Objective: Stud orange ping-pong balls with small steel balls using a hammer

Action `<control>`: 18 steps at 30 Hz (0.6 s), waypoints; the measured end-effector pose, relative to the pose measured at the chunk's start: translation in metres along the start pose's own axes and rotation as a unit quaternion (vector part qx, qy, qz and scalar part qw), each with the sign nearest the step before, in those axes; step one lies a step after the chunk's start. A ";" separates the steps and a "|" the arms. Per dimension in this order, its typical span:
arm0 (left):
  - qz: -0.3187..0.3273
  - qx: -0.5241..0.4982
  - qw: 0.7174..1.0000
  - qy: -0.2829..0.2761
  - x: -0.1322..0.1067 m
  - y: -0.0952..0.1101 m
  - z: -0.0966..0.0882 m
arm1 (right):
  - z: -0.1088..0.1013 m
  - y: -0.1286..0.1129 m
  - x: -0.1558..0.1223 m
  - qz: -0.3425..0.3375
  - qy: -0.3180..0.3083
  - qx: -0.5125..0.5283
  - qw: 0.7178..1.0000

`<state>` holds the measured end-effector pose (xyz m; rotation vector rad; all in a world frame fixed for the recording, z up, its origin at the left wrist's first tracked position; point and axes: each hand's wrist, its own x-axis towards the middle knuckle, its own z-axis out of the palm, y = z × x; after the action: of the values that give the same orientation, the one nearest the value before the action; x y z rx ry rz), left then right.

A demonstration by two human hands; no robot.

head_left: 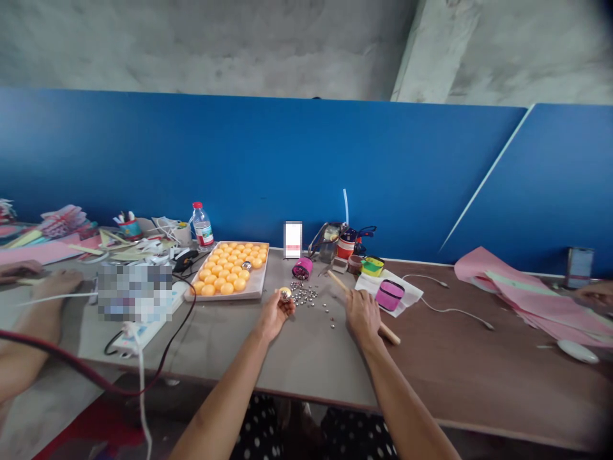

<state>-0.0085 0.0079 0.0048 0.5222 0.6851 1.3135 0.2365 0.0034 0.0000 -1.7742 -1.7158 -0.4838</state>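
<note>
My left hand (pixel 276 314) is closed round a small orange ball (pixel 285 291) with shiny silver pieces on its near side. Beside those fingers, many small silver beads (pixel 306 295) lie scattered on the table. A magenta container (pixel 302 268) lies on its side behind them, its mouth toward me. To the right, my right hand (pixel 363 314) is wrapped over a pale wooden stick (pixel 390 333) that slants across the tabletop. A tray (pixel 256 285) at the left holds rows of orange balls (pixel 225 271), one of them covered in silver.
A white power strip (pixel 158 319) with cords lies at left, near a co-worker's arm (pixel 41 326). A water bottle (pixel 202 227), a phone-like white screen (pixel 293 239) and a red cup (pixel 345 246) stand at the back. Pink sheets (pixel 517 291) and another person's hand (pixel 596 292) are at right.
</note>
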 end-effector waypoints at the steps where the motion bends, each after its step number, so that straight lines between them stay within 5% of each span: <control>1: -0.001 -0.001 1.000 0.003 0.000 0.000 0.000 | -0.003 -0.003 0.001 -0.011 0.027 0.026 0.999; 5: -0.010 -0.016 1.000 0.011 0.000 0.000 -0.001 | -0.013 -0.025 -0.003 -0.088 0.071 0.136 0.984; 10: -0.008 -0.032 0.999 0.027 -0.001 0.002 0.001 | -0.014 -0.050 -0.012 -0.214 -0.007 0.152 0.965; 18: -0.006 -0.019 0.999 0.025 -0.002 0.002 0.002 | -0.018 -0.052 -0.013 -0.197 0.003 0.145 0.970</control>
<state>-0.0084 0.0063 0.0078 0.4552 0.7025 1.3285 0.1873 -0.0199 0.0140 -1.2312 -2.0265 -0.3767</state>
